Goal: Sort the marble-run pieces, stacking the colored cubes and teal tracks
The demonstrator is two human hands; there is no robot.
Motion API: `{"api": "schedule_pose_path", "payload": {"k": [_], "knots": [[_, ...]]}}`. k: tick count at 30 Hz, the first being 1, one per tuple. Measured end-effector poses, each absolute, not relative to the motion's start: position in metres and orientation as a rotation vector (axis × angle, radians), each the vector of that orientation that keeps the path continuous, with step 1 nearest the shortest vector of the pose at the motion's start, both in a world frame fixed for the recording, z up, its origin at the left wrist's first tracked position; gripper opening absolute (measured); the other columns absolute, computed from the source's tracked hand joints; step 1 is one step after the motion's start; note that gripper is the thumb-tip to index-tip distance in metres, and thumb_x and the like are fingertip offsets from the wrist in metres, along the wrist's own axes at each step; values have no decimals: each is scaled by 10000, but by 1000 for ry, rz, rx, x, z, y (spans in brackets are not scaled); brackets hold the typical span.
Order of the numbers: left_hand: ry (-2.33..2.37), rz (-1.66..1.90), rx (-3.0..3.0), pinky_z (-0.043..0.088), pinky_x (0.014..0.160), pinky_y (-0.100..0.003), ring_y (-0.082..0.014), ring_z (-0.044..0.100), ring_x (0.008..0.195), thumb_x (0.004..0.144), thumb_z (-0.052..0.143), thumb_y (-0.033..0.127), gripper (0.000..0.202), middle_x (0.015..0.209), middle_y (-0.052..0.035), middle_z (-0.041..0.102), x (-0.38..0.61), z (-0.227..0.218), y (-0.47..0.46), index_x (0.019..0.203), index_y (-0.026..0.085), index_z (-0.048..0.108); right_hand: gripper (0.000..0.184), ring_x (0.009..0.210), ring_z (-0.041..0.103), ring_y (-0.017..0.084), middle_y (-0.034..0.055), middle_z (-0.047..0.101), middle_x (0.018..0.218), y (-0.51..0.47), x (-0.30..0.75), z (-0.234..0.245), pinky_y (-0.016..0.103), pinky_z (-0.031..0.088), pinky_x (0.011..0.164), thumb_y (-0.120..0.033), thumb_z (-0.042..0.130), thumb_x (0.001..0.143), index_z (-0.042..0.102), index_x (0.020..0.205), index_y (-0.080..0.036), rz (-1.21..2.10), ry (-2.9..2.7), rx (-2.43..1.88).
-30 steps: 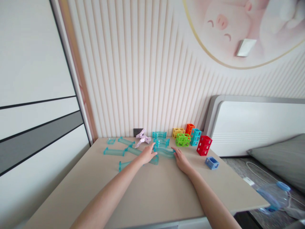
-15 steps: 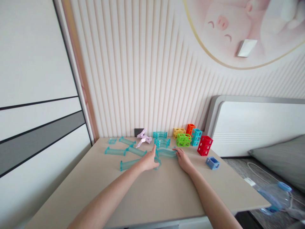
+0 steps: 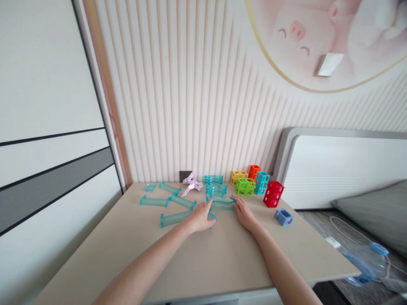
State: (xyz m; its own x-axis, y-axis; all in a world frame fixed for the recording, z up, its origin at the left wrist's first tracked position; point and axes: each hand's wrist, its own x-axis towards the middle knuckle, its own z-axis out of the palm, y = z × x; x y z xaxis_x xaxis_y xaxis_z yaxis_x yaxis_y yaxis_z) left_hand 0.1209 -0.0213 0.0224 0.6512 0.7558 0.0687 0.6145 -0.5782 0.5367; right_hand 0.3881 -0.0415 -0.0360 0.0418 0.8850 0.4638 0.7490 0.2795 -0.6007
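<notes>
A wavy translucent teal track piece (image 3: 222, 204) lies on the table between my hands. My right hand (image 3: 244, 212) grips its right end with bent fingers. My left hand (image 3: 200, 217) is at its left end, index finger stretched out to it and thumb spread apart. Beneath that hand lies another teal track piece (image 3: 173, 218), partly covered by my fingers. Just behind the wavy piece sit shorter curved teal pieces (image 3: 216, 189). More straight teal tracks (image 3: 154, 201) are scattered to the left.
A lilac propeller-shaped piece (image 3: 192, 185) lies at the back near a black wall socket (image 3: 185, 176). Hollow blocks stand at the right: yellow (image 3: 239, 177), green (image 3: 245, 186), orange (image 3: 254, 172), teal (image 3: 262, 182), red (image 3: 274, 194) and blue (image 3: 284, 217). The table's (image 3: 222, 258) right edge borders a bed.
My left hand has shifted slightly right and down, its index finger lowering toward the wavy track's left end. The wavy track has tilted a little. My right hand stays at its right end.
</notes>
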Motion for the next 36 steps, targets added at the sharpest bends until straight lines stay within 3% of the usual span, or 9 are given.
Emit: {"api": "schedule_pose_path", "payload": {"k": [6,19,23,27,30,36], "knots": [[1067,444,2347,371,1090,-453,-361,502,1283,763,622,402,852,1364,-185,542,120,19,-20,1517,169,300,381,1239,556,254,127,592,1302,-44,386,-35,467,413,1096,-316,383,961,580,1272,-218,208,-1742,-1496],[1008,600,2354,329,1142,-474,-329,393,1376,805,636,369,837,1451,-174,443,110,16,-28,1525,174,257,427,1264,523,266,127,537,1340,-49,383,-30,479,421,1089,-259,413,915,545,1320,-233,85,-1738,-1544],[925,826,2558,339,1153,-432,-272,421,1361,924,497,340,585,1449,-135,456,75,27,-34,1479,209,367,425,1344,440,305,124,478,1430,-62,371,-11,529,392,1088,-221,433,907,556,1313,-253,-156,-1762,-1523],[969,814,2792,372,1109,-461,-289,544,1215,954,455,322,378,1287,-113,597,18,31,-29,1296,235,590,338,1197,561,279,114,596,1297,-77,338,9,482,427,1042,-223,407,963,630,1211,-276,-184,-1958,-1362],[1081,740,2814,393,1079,-469,-301,563,1178,940,485,352,349,1231,-98,635,-17,22,-24,1240,251,630,300,1117,605,269,116,646,1208,-83,307,14,448,470,980,-255,430,980,651,1183,-275,-134,-2148,-1265],[1191,608,2686,435,1027,-434,-284,588,1138,902,549,396,374,1208,-78,649,-31,5,-24,1234,243,626,313,1151,596,292,117,619,1264,-84,281,8,466,473,995,-347,553,938,626,1233,-275,-86,-2282,-1326]]}}
